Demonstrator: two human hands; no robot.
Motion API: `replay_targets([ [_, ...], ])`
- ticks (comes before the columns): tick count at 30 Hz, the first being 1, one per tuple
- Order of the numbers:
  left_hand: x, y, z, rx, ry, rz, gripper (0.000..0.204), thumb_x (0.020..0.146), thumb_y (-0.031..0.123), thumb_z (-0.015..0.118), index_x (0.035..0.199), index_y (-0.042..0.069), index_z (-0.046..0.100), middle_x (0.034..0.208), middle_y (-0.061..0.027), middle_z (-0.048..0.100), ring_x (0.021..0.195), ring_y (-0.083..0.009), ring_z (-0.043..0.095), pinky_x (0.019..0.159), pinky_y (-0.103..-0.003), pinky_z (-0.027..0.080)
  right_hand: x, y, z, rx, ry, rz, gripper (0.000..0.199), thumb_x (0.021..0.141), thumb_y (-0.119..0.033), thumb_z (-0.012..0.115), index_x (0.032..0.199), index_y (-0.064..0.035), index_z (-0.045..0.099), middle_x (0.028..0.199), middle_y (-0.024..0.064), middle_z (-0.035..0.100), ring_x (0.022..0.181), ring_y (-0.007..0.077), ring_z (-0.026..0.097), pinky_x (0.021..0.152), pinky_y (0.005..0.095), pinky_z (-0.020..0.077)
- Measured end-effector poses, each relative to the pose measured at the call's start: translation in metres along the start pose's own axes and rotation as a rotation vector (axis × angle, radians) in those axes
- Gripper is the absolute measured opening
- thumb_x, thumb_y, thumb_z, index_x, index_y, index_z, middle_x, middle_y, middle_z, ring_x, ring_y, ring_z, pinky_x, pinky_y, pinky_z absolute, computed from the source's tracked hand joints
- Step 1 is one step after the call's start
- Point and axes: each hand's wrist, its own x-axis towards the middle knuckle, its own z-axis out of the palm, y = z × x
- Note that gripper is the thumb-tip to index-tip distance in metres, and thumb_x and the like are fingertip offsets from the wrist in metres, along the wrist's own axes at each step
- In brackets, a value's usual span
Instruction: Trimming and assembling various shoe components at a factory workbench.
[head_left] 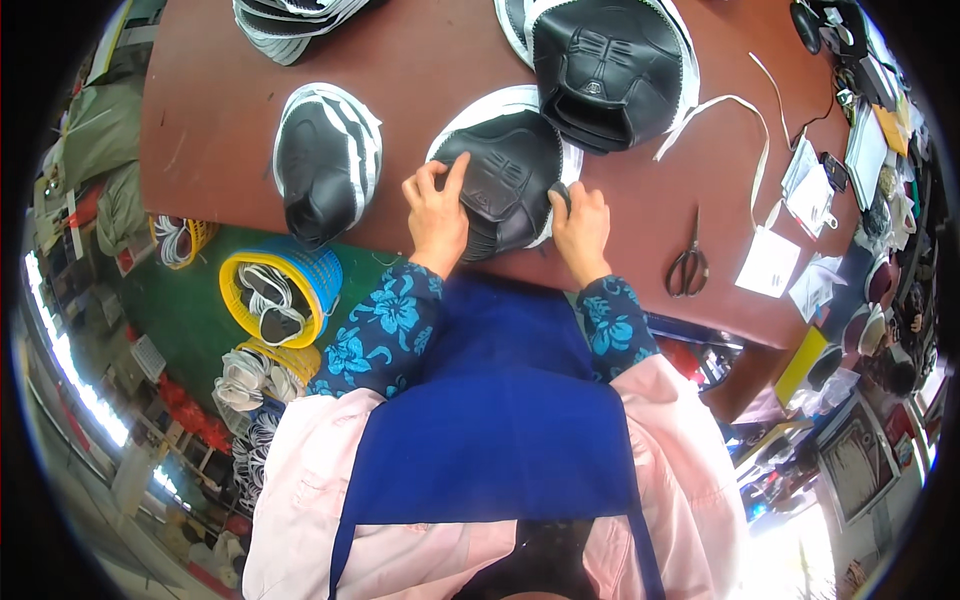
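Observation:
A stack of black padded shoe-upper pieces with white edging [505,175] lies at the near edge of the reddish-brown table [420,60]. My left hand [436,207] rests on the stack's left side, fingers spread over the top piece. My right hand [580,225] grips the stack's right edge, thumb on top. Both forearms wear blue flowered sleeves.
Another black-and-white stack [325,160] lies to the left, a bigger one [605,65] behind, a third [290,20] at the far left. Scissors [688,265], white strips [735,110] and paper tags [770,262] lie to the right. A yellow and blue basket [280,295] stands on the floor.

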Motion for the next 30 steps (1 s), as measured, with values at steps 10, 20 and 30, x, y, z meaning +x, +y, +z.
replay_targets([
  [10, -0.001, -0.002, 0.003, 0.016, 0.027, -0.02, 0.068, 0.074, -0.008, 0.06, 0.133, 0.024, 0.058, 0.12, -0.0068, 0.047, 0.108, -0.034, 0.046, 0.079, -0.04, 0.056, -0.015, 0.003, -0.007, 0.085, 0.029, -0.025, 0.02, 0.09, -0.023, 0.067, 0.085, -0.006, 0.057, 0.08, 0.0115, 0.065, 0.077, 0.0345, 0.054, 0.068, 0.047, 0.0408],
  [20, -0.011, -0.006, -0.033, -0.164, 0.083, 0.14, 0.055, 0.08, 0.008, 0.068, 0.133, 0.006, 0.053, 0.125, -0.015, 0.05, 0.113, -0.0359, 0.047, 0.095, -0.047, 0.041, 0.003, 0.028, -0.009, 0.083, 0.071, 0.047, 0.022, 0.093, -0.026, 0.064, 0.089, -0.0055, 0.058, 0.081, 0.0158, 0.062, 0.083, 0.0359, 0.055, 0.073, 0.0478, 0.0426],
  [30, -0.033, 0.029, -0.02, -0.108, -0.309, 0.403, 0.032, 0.076, 0.018, 0.076, 0.101, 0.001, 0.065, 0.101, -0.0091, 0.063, 0.098, -0.029, 0.06, 0.088, -0.04, 0.047, -0.034, 0.023, 0.012, 0.261, 0.057, 0.079, 0.025, 0.096, -0.029, 0.062, 0.093, -0.0044, 0.058, 0.085, 0.0208, 0.061, 0.079, 0.0412, 0.057, 0.07, 0.0506, 0.0455],
])
